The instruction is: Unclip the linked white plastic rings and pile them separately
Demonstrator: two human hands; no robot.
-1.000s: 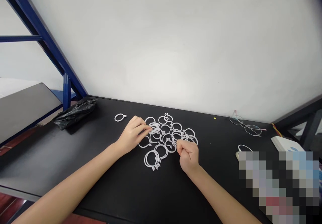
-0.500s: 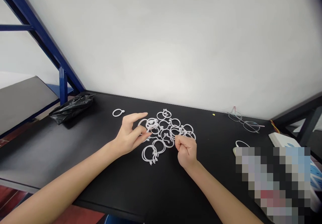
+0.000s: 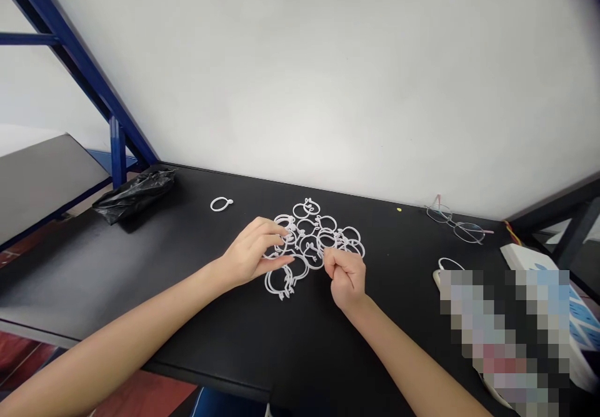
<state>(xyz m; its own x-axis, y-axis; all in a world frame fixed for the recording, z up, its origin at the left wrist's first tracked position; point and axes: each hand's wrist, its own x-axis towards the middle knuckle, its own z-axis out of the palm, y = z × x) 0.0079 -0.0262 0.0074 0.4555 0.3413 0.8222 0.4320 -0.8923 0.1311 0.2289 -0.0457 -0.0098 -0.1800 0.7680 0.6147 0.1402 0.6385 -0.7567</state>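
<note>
Many white curtain rings with small eyelets [image 3: 308,226] lie in a loose, overlapping cluster on the black table [image 3: 197,336]. My left hand [image 3: 255,251] reaches over the left side of this cluster, fingers curved and apart from the thumb, with nothing visible between them. It hides part of some rings; whether it touches them I cannot tell. At the cluster's lower right edge my right hand [image 3: 345,274] is closed in a fist, and no ring sticks out of it. One single ring [image 3: 219,204] lies apart, farther back on the left.
A crumpled black plastic bag [image 3: 135,195] lies at the back left, by a blue metal frame [image 3: 119,151]. Eyeglasses [image 3: 454,223] rest near the wall on the right. A white box [image 3: 529,261] and a blurred-out object [image 3: 501,342] occupy the right side.
My left hand has turned palm-down and shifted slightly, its fingers lowered over the rings. The right fist stays in place. The view has tilted slightly.
</note>
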